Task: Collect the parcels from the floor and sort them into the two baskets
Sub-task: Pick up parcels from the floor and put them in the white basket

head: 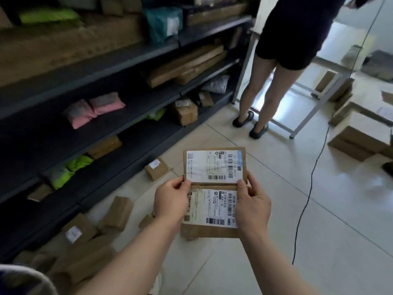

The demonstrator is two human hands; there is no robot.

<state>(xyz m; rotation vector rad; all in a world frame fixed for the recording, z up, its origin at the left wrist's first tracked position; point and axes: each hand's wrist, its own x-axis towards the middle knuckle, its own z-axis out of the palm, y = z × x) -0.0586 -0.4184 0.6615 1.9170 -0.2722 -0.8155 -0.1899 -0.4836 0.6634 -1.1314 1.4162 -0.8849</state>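
Left hand [170,201] and right hand [252,206] grip upper parcel [214,165] and lower parcel [212,209] together, edges touching.

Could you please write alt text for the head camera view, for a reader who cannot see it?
The left hand and right hand hold an upper parcel and a lower parcel, both labelled, above a tiled floor. More parcels lie by dark shelves on the left; another person stands ahead.
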